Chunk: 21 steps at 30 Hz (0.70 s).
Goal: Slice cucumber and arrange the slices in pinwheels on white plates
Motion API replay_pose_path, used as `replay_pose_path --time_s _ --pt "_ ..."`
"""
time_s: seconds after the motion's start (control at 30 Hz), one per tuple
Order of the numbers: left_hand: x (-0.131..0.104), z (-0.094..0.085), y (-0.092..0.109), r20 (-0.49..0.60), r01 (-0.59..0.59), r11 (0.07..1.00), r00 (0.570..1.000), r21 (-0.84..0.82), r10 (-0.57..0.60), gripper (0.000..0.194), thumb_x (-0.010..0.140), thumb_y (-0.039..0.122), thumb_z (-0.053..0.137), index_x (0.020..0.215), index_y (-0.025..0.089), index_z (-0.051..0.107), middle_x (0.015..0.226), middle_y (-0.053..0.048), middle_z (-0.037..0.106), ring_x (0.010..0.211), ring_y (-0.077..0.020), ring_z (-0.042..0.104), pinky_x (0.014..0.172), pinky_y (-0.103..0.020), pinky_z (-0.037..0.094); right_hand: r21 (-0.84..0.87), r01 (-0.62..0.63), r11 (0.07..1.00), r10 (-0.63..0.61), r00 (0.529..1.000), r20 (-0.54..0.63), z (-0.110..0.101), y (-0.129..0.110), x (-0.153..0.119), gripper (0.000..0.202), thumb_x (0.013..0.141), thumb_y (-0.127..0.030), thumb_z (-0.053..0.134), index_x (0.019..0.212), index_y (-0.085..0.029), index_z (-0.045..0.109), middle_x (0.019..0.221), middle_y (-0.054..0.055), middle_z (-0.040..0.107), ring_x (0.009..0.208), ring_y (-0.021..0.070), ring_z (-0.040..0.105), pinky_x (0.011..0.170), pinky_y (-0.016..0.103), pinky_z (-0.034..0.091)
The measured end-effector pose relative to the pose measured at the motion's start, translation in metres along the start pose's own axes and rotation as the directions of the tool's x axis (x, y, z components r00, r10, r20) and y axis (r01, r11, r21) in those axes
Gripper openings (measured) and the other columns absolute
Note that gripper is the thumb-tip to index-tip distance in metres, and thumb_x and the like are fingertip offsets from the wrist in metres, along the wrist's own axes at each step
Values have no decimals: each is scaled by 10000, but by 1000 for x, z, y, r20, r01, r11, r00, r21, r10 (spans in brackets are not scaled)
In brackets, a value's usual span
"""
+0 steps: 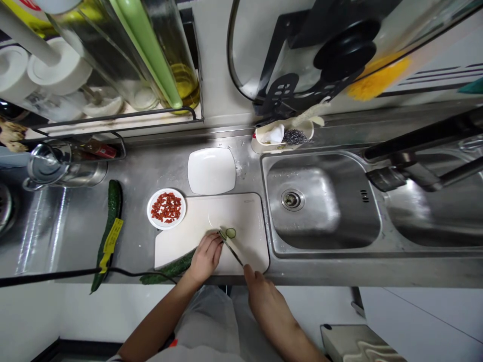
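A dark green cucumber (174,267) lies across the lower left of a white cutting board (245,216). My left hand (206,257) is closed around its right end. In my right hand (257,285) is the handle of a knife (233,252), its blade pointing up and left, at the cucumber's cut end beside my left fingertips. One round pale green slice (231,233) rests on the board just right of the blade. A white plate (212,171) stands behind the board, and a small white dish (150,210) of red berries (166,207) sits at the board's upper left corner.
Another cucumber (113,206) with a yellow label lies at the left. A steel sink (320,201) and black faucet (418,176) are at the right. Bottles and jars stand on a rack (124,120) at the back left. A black cable (60,275) crosses the lower left.
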<state>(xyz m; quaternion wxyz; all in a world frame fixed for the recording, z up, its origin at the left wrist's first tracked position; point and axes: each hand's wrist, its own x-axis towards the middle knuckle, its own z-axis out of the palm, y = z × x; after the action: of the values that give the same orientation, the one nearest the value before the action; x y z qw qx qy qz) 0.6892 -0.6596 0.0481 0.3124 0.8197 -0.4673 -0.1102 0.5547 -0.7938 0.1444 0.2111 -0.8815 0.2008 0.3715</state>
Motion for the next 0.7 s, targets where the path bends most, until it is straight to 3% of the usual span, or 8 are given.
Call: replay_pose_path --time_s 0.7 --pt "2 0 1 -20 -9 1000 1000 19 10 277 870 104 476 1130 156 557 1057 -96 635 1092 -210 562 976 -419 488 2 46 999 -46 998 50 -17 -6 19 408 862 5 288 1152 -155 527 898 99 668 828 170 665 671 203 467"
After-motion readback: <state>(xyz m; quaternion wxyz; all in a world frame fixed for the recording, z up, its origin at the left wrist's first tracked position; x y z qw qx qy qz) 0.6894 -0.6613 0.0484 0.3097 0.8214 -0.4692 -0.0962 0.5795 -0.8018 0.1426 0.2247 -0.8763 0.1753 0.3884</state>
